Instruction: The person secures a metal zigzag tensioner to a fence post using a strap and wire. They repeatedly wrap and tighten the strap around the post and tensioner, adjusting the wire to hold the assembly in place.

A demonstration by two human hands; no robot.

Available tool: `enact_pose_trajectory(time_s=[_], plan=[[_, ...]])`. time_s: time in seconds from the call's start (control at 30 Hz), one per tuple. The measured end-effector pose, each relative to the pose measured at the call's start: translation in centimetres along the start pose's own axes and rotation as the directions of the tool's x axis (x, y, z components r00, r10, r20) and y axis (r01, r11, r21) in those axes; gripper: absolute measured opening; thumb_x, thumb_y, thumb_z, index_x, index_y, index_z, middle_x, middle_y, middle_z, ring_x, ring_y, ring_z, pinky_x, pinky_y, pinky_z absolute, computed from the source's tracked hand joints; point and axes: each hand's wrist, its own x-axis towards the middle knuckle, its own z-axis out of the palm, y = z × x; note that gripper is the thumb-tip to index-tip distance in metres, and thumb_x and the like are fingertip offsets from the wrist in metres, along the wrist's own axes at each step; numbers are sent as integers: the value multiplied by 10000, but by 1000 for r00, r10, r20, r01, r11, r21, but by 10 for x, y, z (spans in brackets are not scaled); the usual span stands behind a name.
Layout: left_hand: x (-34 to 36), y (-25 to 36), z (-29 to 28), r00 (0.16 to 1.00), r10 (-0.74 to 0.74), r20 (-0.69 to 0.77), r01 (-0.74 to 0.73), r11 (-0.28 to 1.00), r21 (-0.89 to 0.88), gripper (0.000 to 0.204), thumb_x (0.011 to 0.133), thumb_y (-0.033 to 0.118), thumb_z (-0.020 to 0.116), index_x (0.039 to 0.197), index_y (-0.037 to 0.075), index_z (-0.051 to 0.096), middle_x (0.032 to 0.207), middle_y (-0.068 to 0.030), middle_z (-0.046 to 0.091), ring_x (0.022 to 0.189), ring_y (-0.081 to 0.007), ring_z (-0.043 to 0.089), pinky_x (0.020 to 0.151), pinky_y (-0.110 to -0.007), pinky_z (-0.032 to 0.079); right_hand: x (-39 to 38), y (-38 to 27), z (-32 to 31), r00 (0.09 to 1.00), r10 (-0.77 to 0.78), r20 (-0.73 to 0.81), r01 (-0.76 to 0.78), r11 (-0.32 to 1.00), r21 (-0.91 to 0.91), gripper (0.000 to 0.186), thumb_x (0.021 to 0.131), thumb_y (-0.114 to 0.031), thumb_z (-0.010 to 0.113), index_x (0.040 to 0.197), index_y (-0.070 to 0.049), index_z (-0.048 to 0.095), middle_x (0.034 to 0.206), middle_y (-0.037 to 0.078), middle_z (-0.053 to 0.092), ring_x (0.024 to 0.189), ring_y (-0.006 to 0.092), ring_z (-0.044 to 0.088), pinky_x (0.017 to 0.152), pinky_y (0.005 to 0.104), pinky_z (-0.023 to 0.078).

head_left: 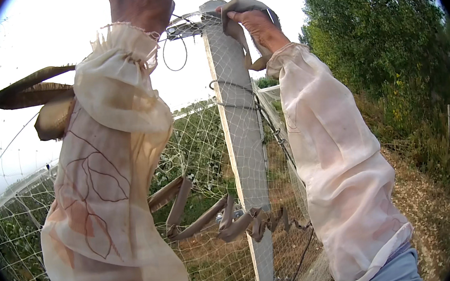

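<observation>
Raised at the top edge, my left hand point(142, 6) is closed, and whatever it grips is hidden by its back. My right hand point(256, 25) is closed on a grey-brown fabric strip point(262, 3) beside the top of a concrete post point(239, 139). That strip loops over the hand and hangs beneath it. White netting point(197, 138) spreads against the post. Near the post top sit a metal bracket point(186, 30) and a hanging wire loop point(175, 54). A crumpled brown strip point(234, 225) dangles across the netting, and dark strip loops point(33, 93) show beside my left forearm.
Wire point(235, 106) is wound around the post, and a dark cable point(280, 137) runs down its right side. Green plants point(195, 149) grow behind the netting. On the right are tall trees point(379, 28) and a leaf-strewn path point(420, 201).
</observation>
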Motion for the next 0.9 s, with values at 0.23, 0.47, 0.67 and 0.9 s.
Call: enact_pose_trajectory(time_s=[0.23,0.47,0.67,0.9], plan=[[-3,-4,-2,999,-47,27,46,999,26,70,691,56,596,635,22,620,668,-179,610,690,-338,632,643,-435,467,-4,-36,40,995,75,-71,-96,928,-361,233,831,-142,699,1049,-62,709,1008,47,685,928,128,595,834,272,437],[0,0,0,1000,-9,-9,9,1000,8,80,688,68,600,629,20,626,665,-181,618,657,-334,634,619,-434,475,7,-4,34,949,-308,-70,312,949,55,161,708,-57,737,854,-42,670,858,66,667,745,162,640,624,283,515],[-3,-4,0,999,-32,-1,32,998,54,64,656,44,597,610,15,631,650,-194,615,638,-335,633,590,-436,468,8,-23,39,915,-404,-13,359,828,-430,151,731,28,681,849,-22,601,764,67,618,799,174,630,668,319,493],[0,0,6,997,-39,65,37,999,29,67,653,50,595,614,15,636,652,-190,619,631,-334,634,571,-435,462,3,-45,49,964,-194,182,262,573,-777,90,785,-114,654,864,-88,618,900,101,655,891,261,638,803,368,525]])
